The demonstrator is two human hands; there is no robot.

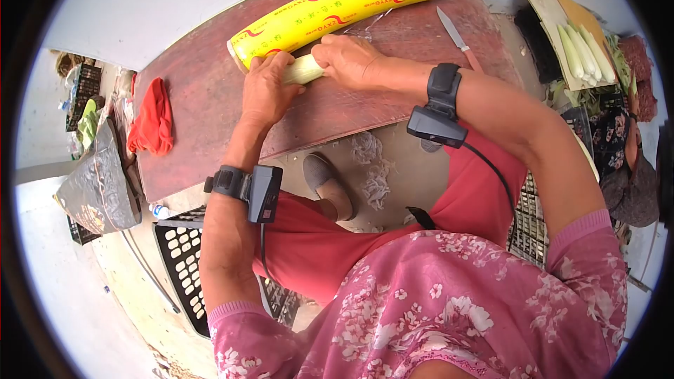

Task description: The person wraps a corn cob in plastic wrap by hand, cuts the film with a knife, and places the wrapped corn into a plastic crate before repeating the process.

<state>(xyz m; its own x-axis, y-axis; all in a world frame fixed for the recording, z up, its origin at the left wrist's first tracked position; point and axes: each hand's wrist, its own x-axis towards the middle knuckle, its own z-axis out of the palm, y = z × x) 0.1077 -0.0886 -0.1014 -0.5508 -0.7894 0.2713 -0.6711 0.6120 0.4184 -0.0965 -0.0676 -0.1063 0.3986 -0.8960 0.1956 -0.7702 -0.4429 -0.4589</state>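
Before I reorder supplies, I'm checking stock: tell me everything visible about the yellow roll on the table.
The yellow roll is a long cylinder with a glossy, plastic-looking surface printed with red marks and green characters. It lies on its side across the far part of the reddish table, looking curved in this wide view. A pale edge shows at its left end. The left hand is close beside that end; whether they touch is unclear.

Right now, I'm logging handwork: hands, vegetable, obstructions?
Left hand and right hand both on pale green vegetable. Yellow roll close beyond them. Knife apart, to the right.
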